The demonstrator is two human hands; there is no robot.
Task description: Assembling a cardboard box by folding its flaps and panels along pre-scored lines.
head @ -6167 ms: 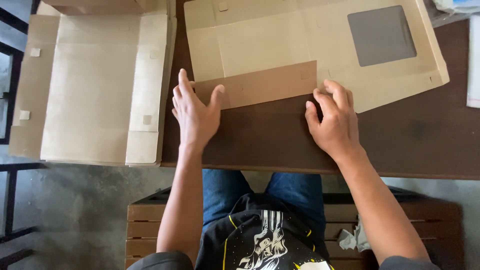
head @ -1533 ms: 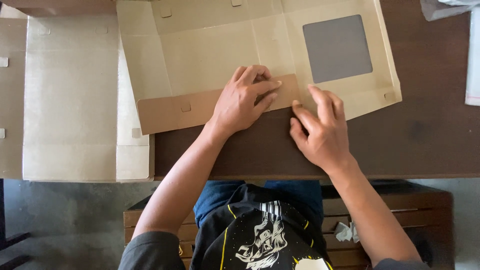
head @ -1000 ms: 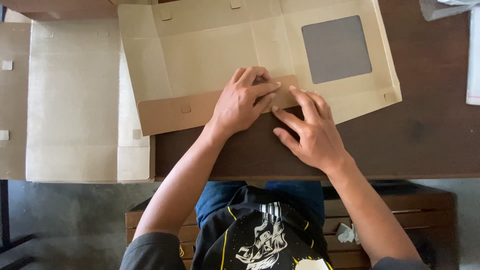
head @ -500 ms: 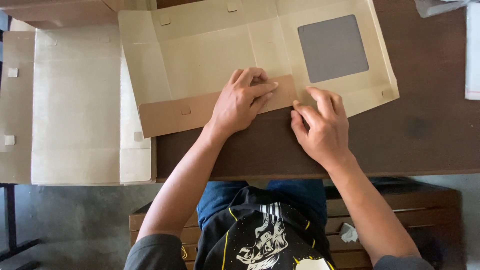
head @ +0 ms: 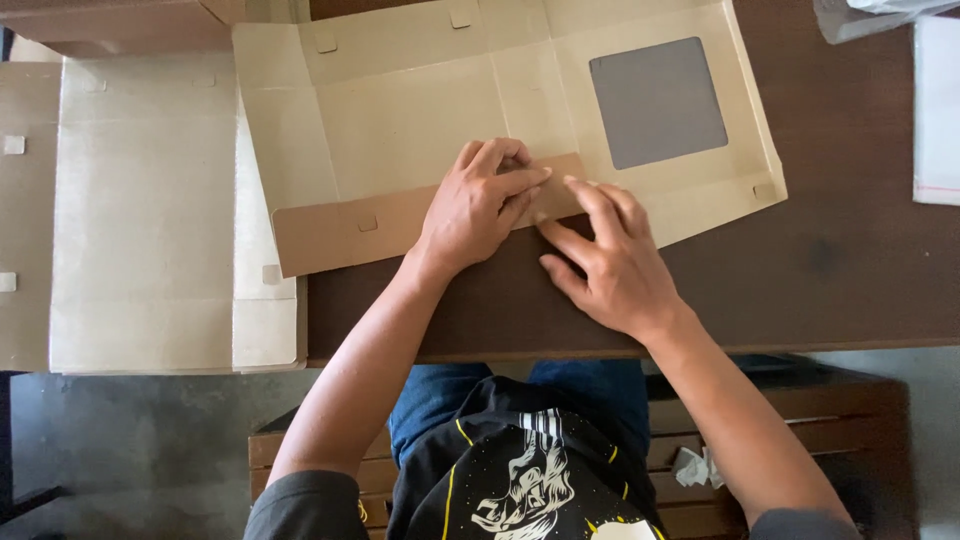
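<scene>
A flat, unfolded cardboard box blank [head: 420, 110] lies on the dark wooden table [head: 850, 270]; it has a grey rectangular window [head: 655, 100] at its right. Its near long flap [head: 340, 225] is folded over, brown side up. My left hand [head: 475, 205] presses flat on that flap near its right end, fingers pointing right. My right hand [head: 610, 265] lies just to the right of it, fingertips on the flap's end beside the left fingertips. Neither hand grips anything.
More flat cardboard blanks [head: 140, 210] are stacked at the left, overhanging the table's edge. White sheets or packets [head: 935, 110] lie at the table's far right. A wooden bench [head: 800, 410] is under me; grey floor [head: 130, 440] shows lower left.
Six seconds ago my hands lay wide apart on the flap; now they meet near its right end. In the last half second my right fingers slid left toward the left hand.
</scene>
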